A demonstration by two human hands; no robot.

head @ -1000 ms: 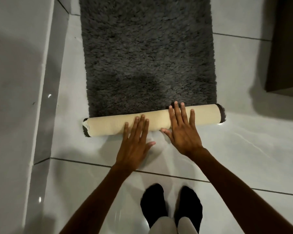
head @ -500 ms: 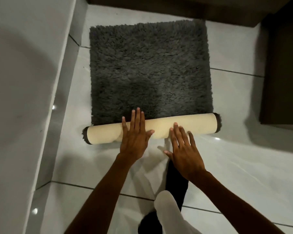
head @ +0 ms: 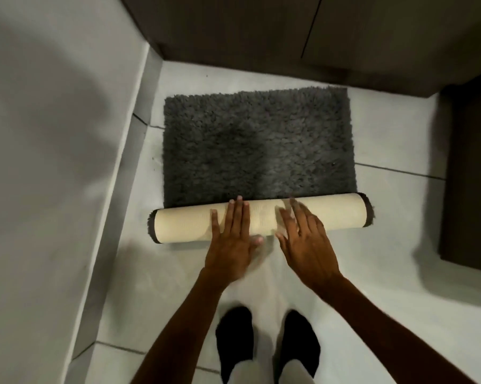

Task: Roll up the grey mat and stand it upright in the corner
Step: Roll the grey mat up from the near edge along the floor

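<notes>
- Two feet in black socks stand on the white tiled floor.
- The left hand lies flat, fingers spread, on the rolled part of the grey mat.
- The right hand is also flat and unclenched, motion-blurred, on the roll.
- The unrolled part lies flat before dark cabinets, beside the left wall.

- No legible text, label, brand, number or sign on any surface in view.
- Cream backing of the grey mat: woven texture only, no print that can be read.
- Dark cabinet fronts: plain, unmarked.
</notes>
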